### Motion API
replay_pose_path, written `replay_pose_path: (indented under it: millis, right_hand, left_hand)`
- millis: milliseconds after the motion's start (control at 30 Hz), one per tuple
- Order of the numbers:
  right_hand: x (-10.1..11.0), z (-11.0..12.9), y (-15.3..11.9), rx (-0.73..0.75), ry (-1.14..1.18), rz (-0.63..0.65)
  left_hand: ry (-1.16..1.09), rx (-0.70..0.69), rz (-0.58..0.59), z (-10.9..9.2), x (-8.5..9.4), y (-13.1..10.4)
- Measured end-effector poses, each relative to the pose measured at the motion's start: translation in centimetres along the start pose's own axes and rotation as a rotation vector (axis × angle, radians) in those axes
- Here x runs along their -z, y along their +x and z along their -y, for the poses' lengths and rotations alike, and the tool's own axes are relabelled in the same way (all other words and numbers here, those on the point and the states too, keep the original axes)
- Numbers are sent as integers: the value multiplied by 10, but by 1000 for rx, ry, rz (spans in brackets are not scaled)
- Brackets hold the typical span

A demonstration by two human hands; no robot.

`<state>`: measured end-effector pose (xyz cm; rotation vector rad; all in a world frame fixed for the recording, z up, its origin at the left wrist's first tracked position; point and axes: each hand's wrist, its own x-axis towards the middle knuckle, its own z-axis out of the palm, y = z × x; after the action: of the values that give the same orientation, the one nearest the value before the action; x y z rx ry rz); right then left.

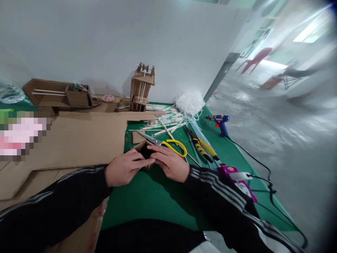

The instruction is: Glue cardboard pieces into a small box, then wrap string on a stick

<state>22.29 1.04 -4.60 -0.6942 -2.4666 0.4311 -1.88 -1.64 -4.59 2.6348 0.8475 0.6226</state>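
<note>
Both hands close round a small open cardboard box (144, 144) over the green table (137, 203). My left hand (125, 167) grips its left side, index finger stretched across the near side. My right hand (169, 162) presses on its right side, the fingertips of both hands meeting at the near edge. The box's inside is dark, and its lower part is hidden by the fingers. Just behind it lie scissors with yellow handles (176, 144) and a small cardboard piece (138, 137).
A large cardboard sheet (92, 140) covers the left. Behind stand a cardboard tower (142, 88) and a long cardboard box (52, 93). Sticks (168, 121), white string (190, 103), pliers (201, 147), a blue glue gun (221, 123) and a purple item with cable (238, 179) lie right.
</note>
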Motion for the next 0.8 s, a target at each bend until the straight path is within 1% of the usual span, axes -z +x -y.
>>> replay_pose_path:
  millis: [167, 367, 500, 600, 667, 700, 733, 800]
  right_hand:
    - [-1, 2, 0, 7, 25, -15]
    - [0, 7, 0, -20, 50, -21]
    - [3, 8, -1, -22, 40, -35]
    - [10, 12, -1, -38, 23, -67]
    - [21, 18, -2, -83, -34, -89]
    - [30, 20, -4, -117, -87, -93]
    - [42, 23, -6, -154, -156, -79]
    - [76, 22, -12, -253, -300, -26]
  left_hand:
    - [-16, 8, -10, -1, 1, 0]
    - [-36, 13, -6, -1, 1, 1]
    - [-48, 4, -15, 0, 1, 0]
    - [-60, -1, -16, 0, 1, 0]
    - [-65, 2, -21, -1, 2, 0]
    - [-65, 2, -26, -1, 2, 0]
    - [-63, 1, -30, -2, 3, 0]
    - [-53, -4, -33, -3, 3, 0]
